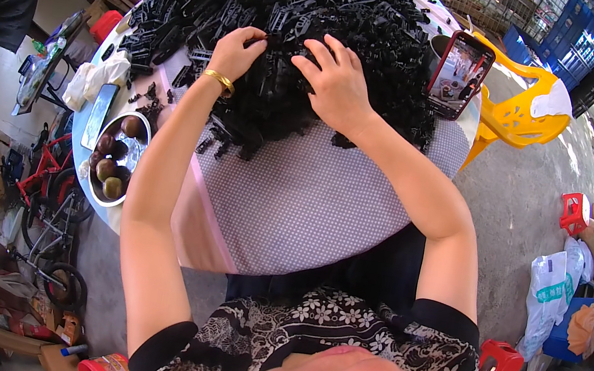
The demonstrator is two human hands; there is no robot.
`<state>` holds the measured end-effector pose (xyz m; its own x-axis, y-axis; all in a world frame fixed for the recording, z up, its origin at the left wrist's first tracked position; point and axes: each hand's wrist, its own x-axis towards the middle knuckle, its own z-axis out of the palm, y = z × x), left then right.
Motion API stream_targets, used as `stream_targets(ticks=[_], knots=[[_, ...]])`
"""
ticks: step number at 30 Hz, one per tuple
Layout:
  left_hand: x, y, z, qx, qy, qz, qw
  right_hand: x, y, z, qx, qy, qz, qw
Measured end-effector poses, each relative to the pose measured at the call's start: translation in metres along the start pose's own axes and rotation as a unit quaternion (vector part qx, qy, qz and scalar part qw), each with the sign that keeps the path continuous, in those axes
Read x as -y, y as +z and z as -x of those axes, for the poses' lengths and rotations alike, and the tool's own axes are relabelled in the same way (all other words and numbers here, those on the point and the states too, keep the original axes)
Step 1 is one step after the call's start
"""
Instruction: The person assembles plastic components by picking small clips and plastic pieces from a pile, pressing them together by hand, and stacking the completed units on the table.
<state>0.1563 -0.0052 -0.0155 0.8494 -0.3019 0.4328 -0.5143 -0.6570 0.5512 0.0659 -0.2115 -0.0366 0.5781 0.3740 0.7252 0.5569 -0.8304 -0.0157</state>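
A large heap of small black plastic parts (294, 1) covers the far side of a round table. My left hand (237, 54), with a gold bracelet (219, 82) at its wrist, is at the near side of the heap. Its thumb and fingers are curled together, and whatever they pinch blends into the black parts behind. To its right, my right hand (339, 88) reaches over the heap, palm down. Those fingers are bent but spread apart, and I see nothing held in them. Loose black parts lie below both hands on the patterned grey cloth (293, 208).
Left on the table are a metal bowl (97, 196) of round dark fruit, a flat phone-like slab (98, 116) and a white crumpled bag (98, 79). An upright phone (458, 75) stands at the right edge, before a yellow plastic chair (528, 105). Bicycles (53, 226) stand left on the floor.
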Motion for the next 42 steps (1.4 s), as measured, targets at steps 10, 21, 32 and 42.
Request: stream_targets(ticks=[10,21,32,42], knots=[[-0.044,-0.020,0.048,-0.029,0.103,-0.131,0.986,0.005,-0.013,0.004,-0.013,-0.038,-0.044,0.998],[-0.054,-0.026,0.095,-0.062,0.088,-0.199,0.974,0.013,-0.011,0.009,-0.005,0.053,-0.195,0.979],[-0.065,-0.038,0.101,-0.168,0.117,-0.128,0.970,0.006,-0.023,0.002,0.033,0.173,-0.276,0.945],[-0.112,-0.027,0.149,0.140,0.078,0.068,0.985,0.000,-0.024,0.004,0.071,0.217,-0.338,0.913]])
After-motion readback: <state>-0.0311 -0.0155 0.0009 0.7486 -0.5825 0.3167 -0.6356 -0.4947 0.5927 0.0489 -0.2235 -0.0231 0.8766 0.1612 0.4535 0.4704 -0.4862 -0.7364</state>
